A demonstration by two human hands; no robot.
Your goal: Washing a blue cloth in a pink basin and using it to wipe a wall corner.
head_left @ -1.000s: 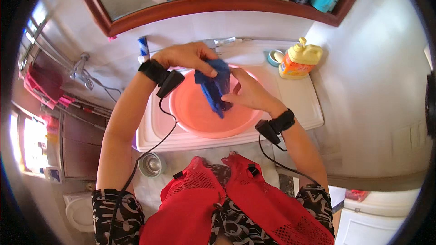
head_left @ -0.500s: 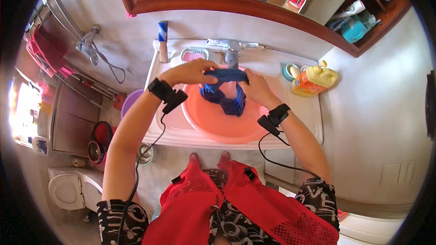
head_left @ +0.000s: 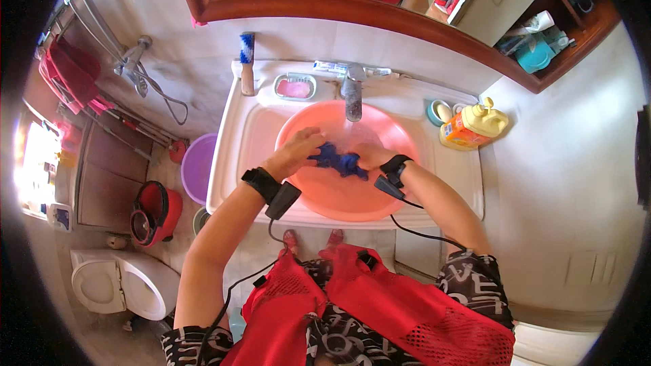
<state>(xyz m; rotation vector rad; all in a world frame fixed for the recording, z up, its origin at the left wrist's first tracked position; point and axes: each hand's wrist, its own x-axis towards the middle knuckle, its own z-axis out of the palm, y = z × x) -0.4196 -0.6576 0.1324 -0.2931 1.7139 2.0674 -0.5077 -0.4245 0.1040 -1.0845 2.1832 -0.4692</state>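
A wet, dark blue cloth [head_left: 338,162] is bunched up low inside the round pink-orange basin [head_left: 339,205]. My left hand [head_left: 300,149] grips its left end, and my right hand [head_left: 373,156] has hold of the right end, fingers partly hidden by the cloth and the splashing. Behind the cloth, the grey metal tap [head_left: 353,96] hangs over the basin's far side, and water appears to run from it. The basin sits in the white sink [head_left: 251,137]. What kind of garment or cloth it is cannot be made out.
On the sink's back ledge stand a blue-bristled brush [head_left: 247,62], a soap dish [head_left: 296,87] with pink soap and a toothpaste tube [head_left: 331,66]. At the right are a small teal bowl [head_left: 439,112] and a yellow jug [head_left: 475,125]. A purple basin [head_left: 199,168] is at the left.
Both hands have come down and nearer with the blue cloth, from below the tap into the basin. The cloth, earlier a hanging loop, is now bunched, and more of the tap shows.
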